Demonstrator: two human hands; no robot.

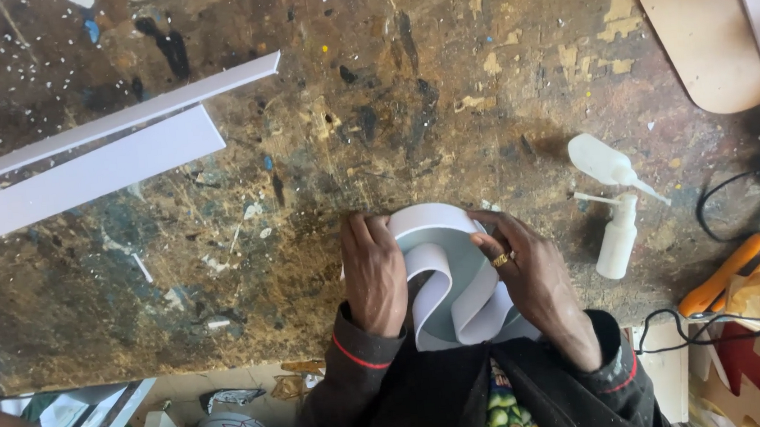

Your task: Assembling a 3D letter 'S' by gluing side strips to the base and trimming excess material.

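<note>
My two hands hold a curved white strip piece (444,276), bent into a wavy loop and standing on edge at the near edge of the worn workbench (372,106). My left hand (374,273) presses flat against its left side. On the right side, my right hand (529,269), with a gold ring on one finger, grips the curved wall, fingers over its top edge. The lower end of the strip disappears behind my dark sleeves.
Two long flat white strips (96,163) lie at the left of the bench. Two small white squeeze bottles (614,204) sit right of my hands. An orange utility knife (733,272) and black cable lie far right; a tan board (700,26) is at top right.
</note>
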